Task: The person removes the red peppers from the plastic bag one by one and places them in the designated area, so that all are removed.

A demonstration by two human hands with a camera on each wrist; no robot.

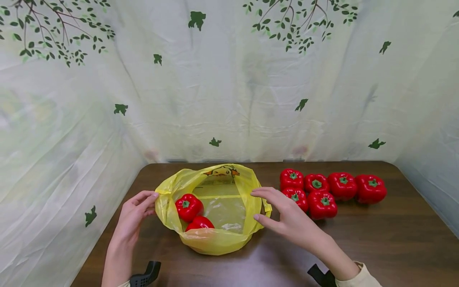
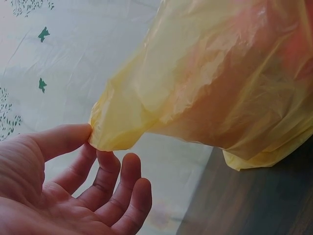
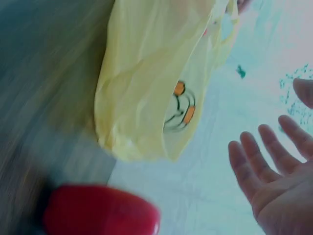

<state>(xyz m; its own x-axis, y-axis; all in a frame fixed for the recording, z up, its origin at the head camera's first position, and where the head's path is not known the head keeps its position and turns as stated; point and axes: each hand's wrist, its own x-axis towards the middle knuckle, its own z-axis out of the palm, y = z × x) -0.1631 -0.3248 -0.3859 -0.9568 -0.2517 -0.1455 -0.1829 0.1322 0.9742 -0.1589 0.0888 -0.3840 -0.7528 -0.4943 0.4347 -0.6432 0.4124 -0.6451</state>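
Observation:
A yellow plastic bag (image 1: 211, 242) with a printed cartoon face stands with its mouth wide on the table. Inside it, at the left, lie a red bell pepper (image 1: 189, 207) and a second red bell pepper (image 1: 200, 223), partly hidden by the front rim. My left hand (image 1: 128, 223) pinches the bag's left edge between thumb and forefinger; the left wrist view shows the yellow film (image 2: 122, 117) at the fingertips. Beside the right rim is my right hand (image 1: 288, 219), fingers spread and palm bare, apart from the bag (image 3: 142, 93) in the right wrist view.
Several red bell peppers (image 1: 322, 205) sit in two rows on the dark wooden table (image 1: 387, 247), right of the bag. One pepper (image 3: 102, 211) shows low in the right wrist view. A pale leaf-print curtain (image 1: 229, 91) closes off the back and sides.

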